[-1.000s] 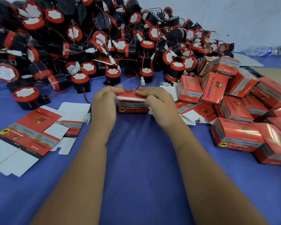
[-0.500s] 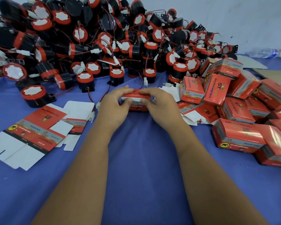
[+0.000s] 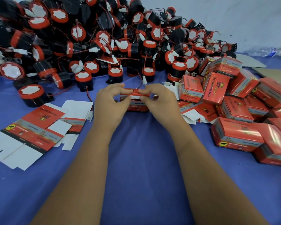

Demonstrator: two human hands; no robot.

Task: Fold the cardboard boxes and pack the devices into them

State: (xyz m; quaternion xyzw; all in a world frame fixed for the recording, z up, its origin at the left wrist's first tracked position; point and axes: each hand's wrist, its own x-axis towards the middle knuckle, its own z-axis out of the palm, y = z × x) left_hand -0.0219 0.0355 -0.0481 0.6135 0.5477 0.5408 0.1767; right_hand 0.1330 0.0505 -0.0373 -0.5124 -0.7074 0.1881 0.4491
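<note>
My 2 forearms reach forward over the blue cloth (image 3: 139, 159). The red box (image 3: 137, 105) stands between my hands; contents not visible. My left hand (image 3: 111, 103) and right hand (image 3: 159, 103) pinch its top flap (image 3: 137, 93). Beyond lies the device pile (image 3: 104, 38).

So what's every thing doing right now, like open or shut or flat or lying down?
Left hand: pinches the box lid.
Right hand: pinches the lid too.
Box in the hands: upright on the blue cloth, lid flap not fully down.
Flat box blanks: unfolded, lying flat at the left.
Packed boxes: folded shut, piled at the right.
Horn devices: loose, heaped at the back.
Plastic bottle: lying on its side.
</note>
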